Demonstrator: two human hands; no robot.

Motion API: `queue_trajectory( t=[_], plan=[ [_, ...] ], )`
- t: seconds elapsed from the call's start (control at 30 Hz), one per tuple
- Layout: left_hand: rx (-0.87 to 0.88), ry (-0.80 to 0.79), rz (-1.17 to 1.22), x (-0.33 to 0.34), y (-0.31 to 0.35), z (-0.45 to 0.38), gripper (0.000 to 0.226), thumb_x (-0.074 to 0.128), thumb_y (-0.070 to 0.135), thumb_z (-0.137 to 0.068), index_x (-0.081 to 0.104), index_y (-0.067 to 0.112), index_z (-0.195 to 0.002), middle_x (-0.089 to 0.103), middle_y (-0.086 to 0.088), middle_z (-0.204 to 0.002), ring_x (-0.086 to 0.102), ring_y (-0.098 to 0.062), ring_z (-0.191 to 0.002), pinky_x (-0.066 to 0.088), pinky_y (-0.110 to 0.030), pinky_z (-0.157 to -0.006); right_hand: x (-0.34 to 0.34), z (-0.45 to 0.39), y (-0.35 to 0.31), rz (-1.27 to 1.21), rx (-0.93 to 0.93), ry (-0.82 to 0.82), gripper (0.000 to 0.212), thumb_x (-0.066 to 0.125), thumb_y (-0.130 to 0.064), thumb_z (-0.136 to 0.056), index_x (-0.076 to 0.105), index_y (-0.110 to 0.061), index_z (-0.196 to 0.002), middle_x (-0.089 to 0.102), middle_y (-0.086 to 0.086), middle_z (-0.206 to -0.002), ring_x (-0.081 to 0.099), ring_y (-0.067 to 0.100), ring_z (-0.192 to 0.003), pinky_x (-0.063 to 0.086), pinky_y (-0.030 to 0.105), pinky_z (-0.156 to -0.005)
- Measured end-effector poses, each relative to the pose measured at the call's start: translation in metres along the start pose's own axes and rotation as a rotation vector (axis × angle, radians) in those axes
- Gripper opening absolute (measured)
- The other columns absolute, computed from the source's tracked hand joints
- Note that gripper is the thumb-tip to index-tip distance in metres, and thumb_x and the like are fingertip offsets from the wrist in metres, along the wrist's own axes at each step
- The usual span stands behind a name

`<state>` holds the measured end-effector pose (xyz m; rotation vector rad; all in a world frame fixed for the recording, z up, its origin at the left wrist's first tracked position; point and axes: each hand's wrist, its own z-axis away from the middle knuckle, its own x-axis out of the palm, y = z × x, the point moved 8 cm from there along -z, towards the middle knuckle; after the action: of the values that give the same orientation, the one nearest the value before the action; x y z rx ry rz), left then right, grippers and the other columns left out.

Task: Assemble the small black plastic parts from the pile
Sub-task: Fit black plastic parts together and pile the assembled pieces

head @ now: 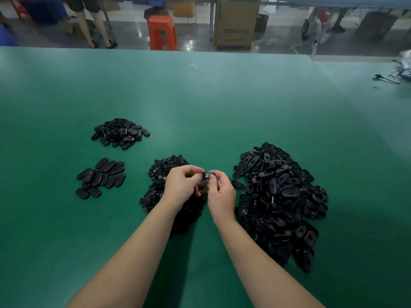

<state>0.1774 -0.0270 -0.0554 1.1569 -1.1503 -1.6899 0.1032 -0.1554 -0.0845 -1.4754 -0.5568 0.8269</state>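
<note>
Hands meet above a green tabletop (200, 103) strewn with heaps of small black plastic parts. The left hand (181, 184) and the right hand (221, 193) come together between two heaps, both pinching a single black part (208, 175) held just off the surface. The left grip is curled, thumb and forefinger tips closed on the part's left edge; the right grip pinches its right edge, thumb below and forefinger on top, the remaining fingers folded toward the palm. Pale markings show on the part's upper face, though its shape is too small to make out.

Beneath and behind the left hand lies a pile of small round pieces (162, 172), running from the knuckles down past the left forearm. To the right spreads the largest pile of oval shells (280, 201), many lying with their hollow side up, reaching down alongside the right forearm. One oval shell (238, 184) lies apart at that pile's left edge, near the right hand.

Well to the left sit two smaller groups: a flat cluster of smooth oval pieces (101, 177) lying face down, and farther back a mound of oval parts (121, 132) heaped loosely.

Beyond the tabletop's far edge, an orange plastic stool (163, 33) stands on a grey floor beside a cardboard box (235, 25). A person's bare legs (97, 27) appear at upper left. Black cables (387, 78) rest at the tabletop's right edge.
</note>
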Motion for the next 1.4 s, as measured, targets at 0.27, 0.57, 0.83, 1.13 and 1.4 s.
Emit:
queue_trajectory(
  t=[0.27, 0.57, 0.83, 1.13, 1.4],
  plan=[
    [-0.033, 0.033, -0.045, 0.001, -0.002, -0.002, 0.009, 0.07, 0.004, -0.087, 0.069, 0.011, -0.082, 0.069, 0.0, -0.061, 0.059, -0.023, -0.038, 0.05, -0.031, -0.048, -0.002, 0.0, -0.002, 0.021, -0.026, 0.004, 0.018, 0.053, -0.019, -0.101, 0.063, -0.033, -0.099, 0.072, -0.016, -0.09, 0.069, -0.001, -0.088, 0.054, 0.022, -0.081],
    [-0.012, 0.08, -0.15, 0.001, 0.01, -0.001, 0.014, 0.067, 0.004, -0.087, 0.068, 0.015, -0.079, 0.071, -0.003, -0.074, 0.071, -0.02, -0.056, 0.061, -0.034, -0.053, -0.002, 0.001, -0.007, 0.034, -0.048, 0.0, 0.022, 0.053, -0.019, -0.1, 0.063, -0.038, -0.098, 0.072, -0.018, -0.089, 0.066, -0.005, -0.086, 0.048, 0.01, -0.072],
    [0.028, 0.055, -0.24, 0.002, 0.02, 0.002, 0.017, 0.065, 0.004, -0.09, 0.068, 0.017, -0.079, 0.072, -0.004, -0.076, 0.072, -0.019, -0.057, 0.059, -0.029, -0.052, -0.002, 0.001, -0.005, 0.03, -0.041, -0.013, 0.016, 0.053, -0.02, -0.101, 0.063, -0.033, -0.102, 0.074, -0.014, -0.093, 0.068, -0.002, -0.087, 0.055, 0.021, -0.077],
    [0.01, 0.041, -0.216, 0.002, 0.019, 0.002, 0.015, 0.069, 0.008, -0.088, 0.07, 0.019, -0.078, 0.073, -0.003, -0.07, 0.071, -0.02, -0.052, 0.057, -0.027, -0.052, -0.001, 0.002, -0.003, 0.045, -0.045, -0.019, 0.015, 0.053, -0.02, -0.1, 0.064, -0.031, -0.103, 0.074, -0.015, -0.09, 0.068, -0.001, -0.086, 0.057, 0.027, -0.078],
    [0.05, 0.074, -0.27, -0.001, 0.019, -0.004, 0.017, 0.082, 0.023, -0.08, 0.073, 0.028, -0.094, 0.067, 0.006, -0.084, 0.06, -0.009, -0.072, 0.049, -0.024, -0.069, -0.002, -0.001, 0.0, -0.049, -0.015, 0.004, 0.025, 0.052, -0.013, -0.1, 0.062, -0.035, -0.094, 0.075, -0.01, -0.095, 0.07, 0.004, -0.092, 0.057, 0.034, -0.088]
  ],
)
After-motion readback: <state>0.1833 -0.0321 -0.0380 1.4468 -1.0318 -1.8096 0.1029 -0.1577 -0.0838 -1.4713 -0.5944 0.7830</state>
